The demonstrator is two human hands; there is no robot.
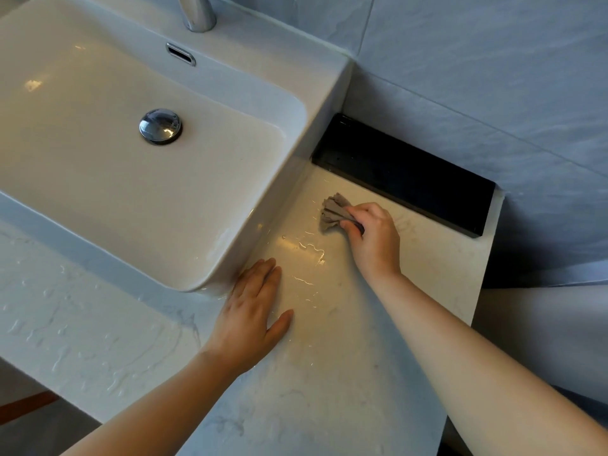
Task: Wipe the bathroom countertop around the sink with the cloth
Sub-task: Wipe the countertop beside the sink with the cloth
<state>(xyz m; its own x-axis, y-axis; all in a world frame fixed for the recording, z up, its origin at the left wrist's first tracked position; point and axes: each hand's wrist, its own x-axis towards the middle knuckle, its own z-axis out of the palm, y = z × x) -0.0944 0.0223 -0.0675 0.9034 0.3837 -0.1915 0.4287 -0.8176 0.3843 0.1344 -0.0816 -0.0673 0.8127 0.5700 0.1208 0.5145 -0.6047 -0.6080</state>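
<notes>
A white marble countertop point(329, 373) runs around a raised white sink point(230, 251). My right hand point(375, 238) is shut on a crumpled grey-brown cloth point(334, 212) and presses it onto the counter to the right of the sink, just in front of a black tray. My left hand point(253, 317) lies flat and open on the counter at the sink's front right corner, fingertips touching the basin's base. Thin streaks of water point(309, 255) glisten on the counter between the two hands.
A black rectangular tray point(404, 172) sits against the grey tiled wall point(493, 77) at the back right. Water droplets point(59, 324) cover the counter in front of the sink. A chrome drain plug point(160, 126) and tap base point(197, 14) belong to the sink. The counter ends at right point(477, 307).
</notes>
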